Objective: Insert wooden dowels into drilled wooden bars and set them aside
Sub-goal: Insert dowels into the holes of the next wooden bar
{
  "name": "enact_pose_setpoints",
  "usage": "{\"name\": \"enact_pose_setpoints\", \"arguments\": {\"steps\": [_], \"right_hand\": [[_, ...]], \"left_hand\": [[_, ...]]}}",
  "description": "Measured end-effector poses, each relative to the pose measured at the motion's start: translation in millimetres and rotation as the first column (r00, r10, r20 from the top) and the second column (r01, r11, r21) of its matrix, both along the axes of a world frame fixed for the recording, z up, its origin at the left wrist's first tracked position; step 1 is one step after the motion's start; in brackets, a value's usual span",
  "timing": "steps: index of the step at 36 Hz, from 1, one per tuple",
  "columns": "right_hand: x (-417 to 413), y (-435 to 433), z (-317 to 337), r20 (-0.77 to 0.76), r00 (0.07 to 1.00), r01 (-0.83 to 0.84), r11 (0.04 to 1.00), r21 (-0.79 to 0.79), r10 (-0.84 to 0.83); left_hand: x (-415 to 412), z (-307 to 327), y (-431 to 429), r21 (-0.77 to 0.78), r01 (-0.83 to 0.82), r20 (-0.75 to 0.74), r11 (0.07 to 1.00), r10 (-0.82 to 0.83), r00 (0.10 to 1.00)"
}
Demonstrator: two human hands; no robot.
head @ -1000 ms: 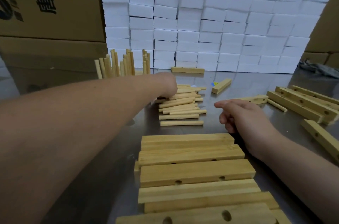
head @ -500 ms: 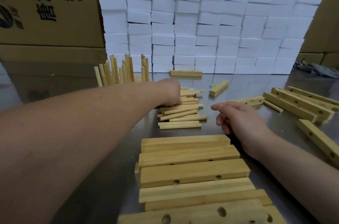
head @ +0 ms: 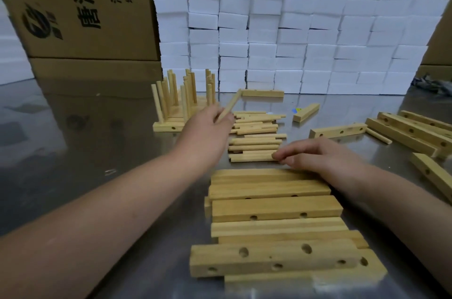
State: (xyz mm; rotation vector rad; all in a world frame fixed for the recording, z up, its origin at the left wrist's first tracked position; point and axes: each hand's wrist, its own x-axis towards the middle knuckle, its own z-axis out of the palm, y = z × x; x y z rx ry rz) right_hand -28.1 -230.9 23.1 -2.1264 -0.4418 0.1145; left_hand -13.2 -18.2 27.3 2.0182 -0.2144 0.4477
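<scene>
Left arm reaches forward across the surface (head: 73, 151), forearm long and nearly straight, wrist slightly bent. Left hand (head: 208, 125) sits at the left edge of the dowel pile (head: 256, 137), just above it. Its grip is closed on a single dowel (head: 230, 105), pinched near the lower end between thumb and fingers. The dowel is tilted, free end pointing up and away over the pile's far left corner, clear of the other dowels.

Right arm comes in from the near right of the pile, forearm low over the surface. Right hand (head: 315, 154) is palm down at the pile's near right corner. Fingers are stretched out and only lightly bent, the grip loose and holding nothing. Fingertips touch the right end of the front dowel (head: 252, 158) in the pile, which lies flat.

Loose dowels in the pile lie flat, mostly parallel, running left to right.

The stack of drilled bars (head: 276, 210) lies just nearer than the pile, with holes showing on several faces. The right wrist passes over the stack's far right corner.

Finished bars with upright dowels (head: 181, 100) stand left of and behind the pile, near the left hand. A lone drilled bar (head: 337, 130) lies right of the pile, with more bars (head: 411, 131) further right. A short block (head: 306, 112) lies behind and right of the pile. White foam blocks (head: 293, 36) are stacked well behind it, with cardboard boxes (head: 80, 9) behind and to the left.
</scene>
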Motion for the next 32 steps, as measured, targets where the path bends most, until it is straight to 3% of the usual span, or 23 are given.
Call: {"name": "enact_pose_setpoints", "arguments": {"steps": [6, 14, 18, 23, 28, 32], "right_hand": [[-4, 0, 6, -0.062, 0.997, -0.048, 0.99, -0.129, 0.04], [-3, 0, 4, -0.041, 0.998, -0.044, 0.986, -0.163, 0.037], [-3, 0, 2, -0.025, 0.999, -0.032, 0.995, -0.09, 0.03], [-1, 0, -1, 0.078, 0.995, 0.05, 0.996, 0.08, -0.057], [0, 2, 1, 0.145, 0.982, 0.071, 0.943, 0.324, -0.124], [3, 2, 1, 0.139, 0.979, 0.084, 0.913, 0.399, -0.151]], "left_hand": [[-17, -14, 11, 0.099, 0.064, -0.247, 0.993, -0.038, 0.968], [-18, -17, 20, 0.268, 0.202, -0.242, 0.942, -0.137, 0.96], [-21, -16, 18, 0.257, 0.235, -0.245, 0.937, -0.173, 0.954], [-19, -13, 17, 0.159, 0.125, -0.138, 0.979, -0.103, 0.985], [-17, -12, 20, 0.087, 0.102, -0.074, 0.991, -0.096, 0.993], [-16, -12, 20, 0.033, 0.104, -0.035, 0.994, -0.103, 0.994]]}}
